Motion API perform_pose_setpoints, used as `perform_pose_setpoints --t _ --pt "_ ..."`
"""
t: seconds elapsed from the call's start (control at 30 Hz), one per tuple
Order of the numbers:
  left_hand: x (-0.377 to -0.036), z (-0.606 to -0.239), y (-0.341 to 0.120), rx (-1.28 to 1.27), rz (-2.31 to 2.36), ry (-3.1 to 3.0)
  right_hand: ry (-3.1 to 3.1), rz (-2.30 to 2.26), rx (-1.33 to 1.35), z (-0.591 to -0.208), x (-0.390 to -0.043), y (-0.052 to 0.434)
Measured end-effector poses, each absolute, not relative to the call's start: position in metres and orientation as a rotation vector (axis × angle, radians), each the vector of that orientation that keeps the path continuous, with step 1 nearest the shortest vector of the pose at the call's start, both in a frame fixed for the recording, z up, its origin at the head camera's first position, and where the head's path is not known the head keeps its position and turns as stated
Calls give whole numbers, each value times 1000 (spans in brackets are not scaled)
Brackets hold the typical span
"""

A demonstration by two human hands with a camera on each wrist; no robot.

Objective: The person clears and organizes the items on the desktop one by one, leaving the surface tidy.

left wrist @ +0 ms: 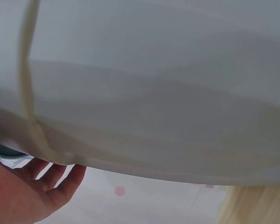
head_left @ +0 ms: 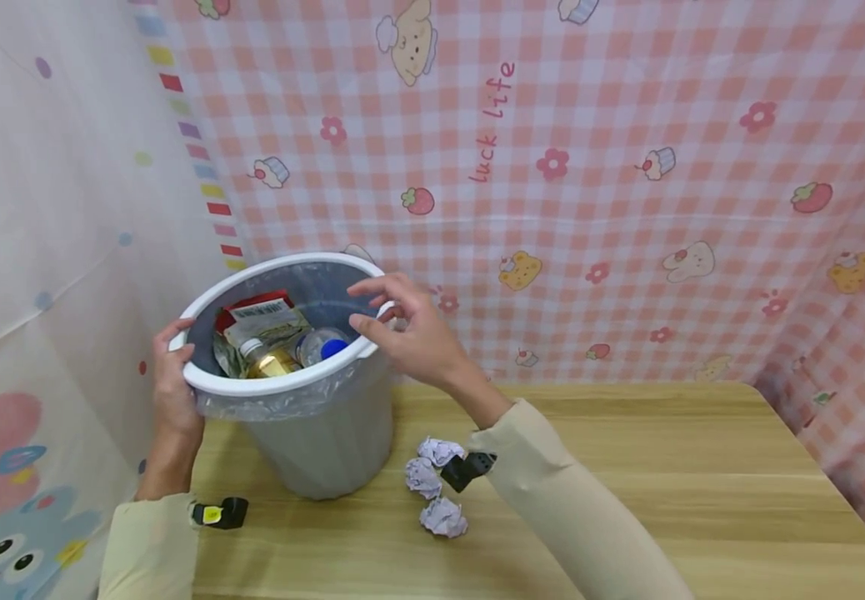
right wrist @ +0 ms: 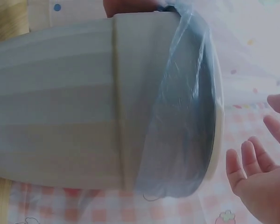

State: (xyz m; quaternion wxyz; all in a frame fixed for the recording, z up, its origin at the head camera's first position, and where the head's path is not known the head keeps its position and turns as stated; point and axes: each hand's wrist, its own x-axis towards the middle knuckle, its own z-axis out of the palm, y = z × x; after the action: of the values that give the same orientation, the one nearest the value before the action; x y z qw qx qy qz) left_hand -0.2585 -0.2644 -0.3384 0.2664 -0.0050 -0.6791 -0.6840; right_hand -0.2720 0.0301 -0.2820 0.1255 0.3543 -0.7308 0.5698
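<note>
Bin, grey with clear liner under white rim, stands on wooden table at left end, against checked cloth. Left hand grips rim on near-left side, fingers curled over edge. Right hand hovers at right rim, fingers loose, holding nothing. Inside: bottles, red carton. Three crumpled paper balls lie on table just right of bin base.

Your head camera looks forward and down, taking in the whole bin on the table. Both wrist cameras sit close against the bin's grey side, one from each side.
</note>
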Motion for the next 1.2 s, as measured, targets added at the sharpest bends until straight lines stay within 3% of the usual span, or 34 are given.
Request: perform_pose_setpoints --t 0.47,0.87,1.2 --pt "-258 -337 -264 -26 -1876 -1802 -2005 1866 741 -309 -285 70" --pt "-257 -337 -265 -14 -1867 -1823 -2130 1916 674 -331 -292 92" --pt "-257 -336 -264 -38 -1875 -1816 -2377 2067 575 -372 -295 113"
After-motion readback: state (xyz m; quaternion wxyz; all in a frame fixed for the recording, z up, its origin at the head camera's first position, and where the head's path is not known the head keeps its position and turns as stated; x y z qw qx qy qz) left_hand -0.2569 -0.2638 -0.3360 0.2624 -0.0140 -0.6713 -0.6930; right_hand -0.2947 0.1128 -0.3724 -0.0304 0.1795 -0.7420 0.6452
